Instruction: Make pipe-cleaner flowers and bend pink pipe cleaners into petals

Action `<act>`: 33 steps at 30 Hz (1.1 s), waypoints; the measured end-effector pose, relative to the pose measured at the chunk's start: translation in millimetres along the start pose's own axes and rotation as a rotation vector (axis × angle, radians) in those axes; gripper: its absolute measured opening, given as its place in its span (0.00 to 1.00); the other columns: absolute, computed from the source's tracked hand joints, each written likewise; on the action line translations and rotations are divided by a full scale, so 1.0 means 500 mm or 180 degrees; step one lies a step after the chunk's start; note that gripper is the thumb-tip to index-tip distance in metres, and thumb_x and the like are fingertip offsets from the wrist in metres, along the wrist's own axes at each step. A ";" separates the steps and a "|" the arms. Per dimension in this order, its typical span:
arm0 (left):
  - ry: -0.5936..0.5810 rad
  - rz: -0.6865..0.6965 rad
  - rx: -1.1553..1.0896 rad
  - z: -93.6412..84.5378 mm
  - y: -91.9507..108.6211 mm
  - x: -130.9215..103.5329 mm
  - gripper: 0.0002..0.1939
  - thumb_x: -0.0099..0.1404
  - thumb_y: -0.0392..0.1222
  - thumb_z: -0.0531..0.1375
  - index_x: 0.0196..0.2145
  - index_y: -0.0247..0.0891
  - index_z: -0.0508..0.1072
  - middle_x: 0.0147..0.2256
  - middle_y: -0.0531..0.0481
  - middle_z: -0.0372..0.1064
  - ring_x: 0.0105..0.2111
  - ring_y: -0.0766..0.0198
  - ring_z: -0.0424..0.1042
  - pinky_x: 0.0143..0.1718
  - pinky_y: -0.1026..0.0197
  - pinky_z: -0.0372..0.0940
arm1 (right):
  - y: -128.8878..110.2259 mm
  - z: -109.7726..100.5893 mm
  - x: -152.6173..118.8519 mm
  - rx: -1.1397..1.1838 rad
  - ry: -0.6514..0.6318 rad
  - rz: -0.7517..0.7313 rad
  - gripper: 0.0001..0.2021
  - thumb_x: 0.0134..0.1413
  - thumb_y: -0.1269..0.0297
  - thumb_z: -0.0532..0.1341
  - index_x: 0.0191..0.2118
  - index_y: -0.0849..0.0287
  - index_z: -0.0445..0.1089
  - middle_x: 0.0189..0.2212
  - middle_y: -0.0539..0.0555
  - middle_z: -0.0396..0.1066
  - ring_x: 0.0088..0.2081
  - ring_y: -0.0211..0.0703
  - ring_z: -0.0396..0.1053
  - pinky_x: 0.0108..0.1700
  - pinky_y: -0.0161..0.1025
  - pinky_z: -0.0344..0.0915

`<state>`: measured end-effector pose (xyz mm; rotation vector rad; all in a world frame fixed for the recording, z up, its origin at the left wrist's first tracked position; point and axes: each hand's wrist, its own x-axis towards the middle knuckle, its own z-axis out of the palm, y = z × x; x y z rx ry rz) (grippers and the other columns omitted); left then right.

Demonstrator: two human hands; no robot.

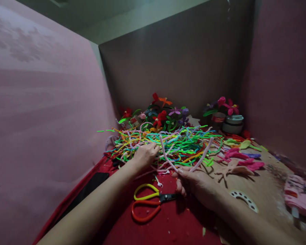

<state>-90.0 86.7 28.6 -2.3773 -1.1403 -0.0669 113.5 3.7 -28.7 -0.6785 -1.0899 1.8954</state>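
A pale pink pipe cleaner [164, 154], bent into a wide V, is pinched at its fold between the thumb and fingers of my right hand [193, 183]. My left hand [146, 156] is at the near side of a large heap of many-coloured pipe cleaners [186, 146]. Its fingers are curled together; whatever they grip is hidden. Below both hands, scissors [146, 202] with one yellow and one red handle lie on the red cloth [178, 224], their blades pointing toward my right hand.
Pipe-cleaner flowers [160, 118] stand behind the heap. Finished petals [241, 158], a white curved piece with holes [244, 200] and a pink glue gun [299, 195] lie on the right. A lidded jar [233, 124] stands at the back right. Pink walls flank both sides.
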 end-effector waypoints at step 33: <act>0.1018 -0.1032 -0.0495 0.002 -0.097 -0.091 0.13 0.61 0.30 0.48 0.40 0.30 0.70 0.38 0.40 0.67 0.40 0.55 0.62 0.42 0.54 0.58 | -0.015 0.114 0.014 0.1260 -0.0399 0.1674 0.20 0.56 0.57 0.52 0.31 0.73 0.71 0.14 0.55 0.68 0.14 0.35 0.65 0.15 0.28 0.56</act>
